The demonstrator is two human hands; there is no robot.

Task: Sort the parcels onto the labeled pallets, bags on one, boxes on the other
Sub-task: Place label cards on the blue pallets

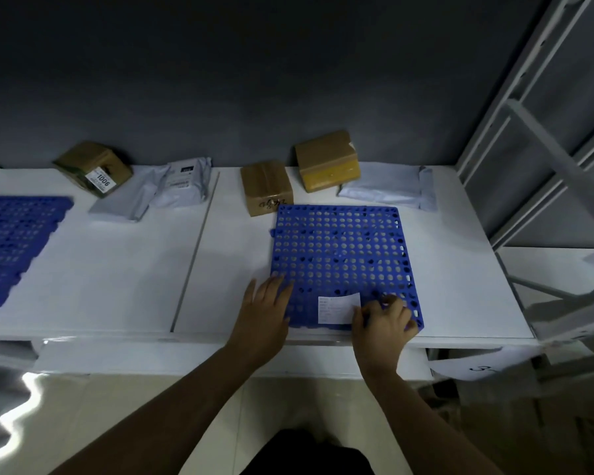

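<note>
No parcel had reached a pallet yet; judged from the layout, sorting had not begun and the work was at the labelling stage.

Right pallet (342,255) lay flat on the table (117,269), bare except for a white label (336,309) at its near edge. Right hand (383,322) was on the label's right end, fingers curled and pressing or pinching it; whether the label was gripped or only held down could not be told. Left hand (266,305) lay flat and open at the pallet's near-left corner, fingertips on the grid, apparently steadying it. Label text was too small to read, so which class this pallet takes is unknown.

Left pallet (11,245) sat well apart at the table's left edge, partly out of frame, also bare; no label visible on the part shown.

Parcels all lay along the far side of the table:
- box 9001 (93,169), tilted, far left
- two grey bags (151,192) just beside it, overlapping
- small box (266,187), touching or nearly touching the right pallet's far-left corner
- larger box (327,161) behind it
- grey bag (390,189) to its right

Left to do: three boxes, three bags.

Obstacles: none on either pallet. A grey rack (542,132) stood close on the right.
</note>
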